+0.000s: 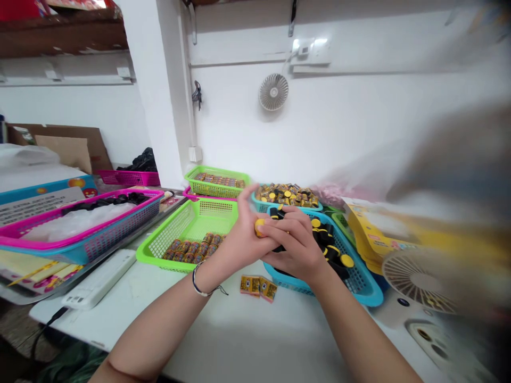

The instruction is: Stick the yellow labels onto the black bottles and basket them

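My left hand (248, 234) and my right hand (297, 242) meet in front of me above the table. Between them is a small yellow-ended cylinder (259, 227), mostly covered by fingers of both hands. Behind and right of my right hand, a blue basket (369, 290) holds many black cylinders with yellow ends (346, 260). Left of my left hand stands a green basket (154, 256) with rows of patterned small cylinders (194, 250) at its near right. Two small stacks of yellow printed labels (257, 287) lie on the table below my hands.
Further back are a green basket (217, 190) of patterned pieces and a blue basket (315, 208) of yellow-and-black ones. A pink-rimmed basket (51, 244) and white power strip (99, 279) lie left. At right are a small fan (419, 282), a phone (439, 346) and yellow packaging (371, 229).
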Demonstrator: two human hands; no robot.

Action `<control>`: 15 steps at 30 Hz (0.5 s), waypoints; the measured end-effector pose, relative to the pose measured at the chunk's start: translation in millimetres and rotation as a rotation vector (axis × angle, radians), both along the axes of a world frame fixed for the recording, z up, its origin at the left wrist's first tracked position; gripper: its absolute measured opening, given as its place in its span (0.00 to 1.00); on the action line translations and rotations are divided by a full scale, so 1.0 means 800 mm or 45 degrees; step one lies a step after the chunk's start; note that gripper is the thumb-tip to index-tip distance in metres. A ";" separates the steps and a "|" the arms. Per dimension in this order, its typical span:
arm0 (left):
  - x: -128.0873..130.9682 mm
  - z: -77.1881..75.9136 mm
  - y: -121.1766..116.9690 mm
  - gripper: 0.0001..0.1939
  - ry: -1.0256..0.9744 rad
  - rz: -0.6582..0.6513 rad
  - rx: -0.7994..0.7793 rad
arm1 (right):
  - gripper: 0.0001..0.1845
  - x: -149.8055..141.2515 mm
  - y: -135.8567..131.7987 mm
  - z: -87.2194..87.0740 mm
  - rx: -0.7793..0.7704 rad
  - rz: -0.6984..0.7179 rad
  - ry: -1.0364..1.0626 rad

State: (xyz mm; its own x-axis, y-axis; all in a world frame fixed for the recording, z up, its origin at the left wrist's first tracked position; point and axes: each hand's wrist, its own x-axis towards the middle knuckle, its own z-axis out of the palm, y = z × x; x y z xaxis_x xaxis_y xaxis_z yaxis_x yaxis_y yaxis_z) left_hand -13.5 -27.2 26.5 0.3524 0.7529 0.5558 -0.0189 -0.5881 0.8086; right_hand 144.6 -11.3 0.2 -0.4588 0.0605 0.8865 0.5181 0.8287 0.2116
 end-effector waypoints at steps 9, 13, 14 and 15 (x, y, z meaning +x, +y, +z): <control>-0.042 0.021 0.015 0.27 0.156 0.069 -0.033 | 0.33 -0.008 0.005 0.005 -0.021 -0.187 -0.066; -0.089 0.017 0.067 0.16 0.547 0.369 -0.089 | 0.31 0.010 0.011 0.015 -0.407 -0.371 -0.167; -0.102 0.011 0.086 0.16 0.793 0.495 -0.148 | 0.30 0.018 0.014 0.016 -0.584 -0.441 -0.232; -0.116 0.003 0.105 0.15 0.920 0.542 -0.226 | 0.29 0.027 0.018 0.016 -0.779 -0.517 -0.315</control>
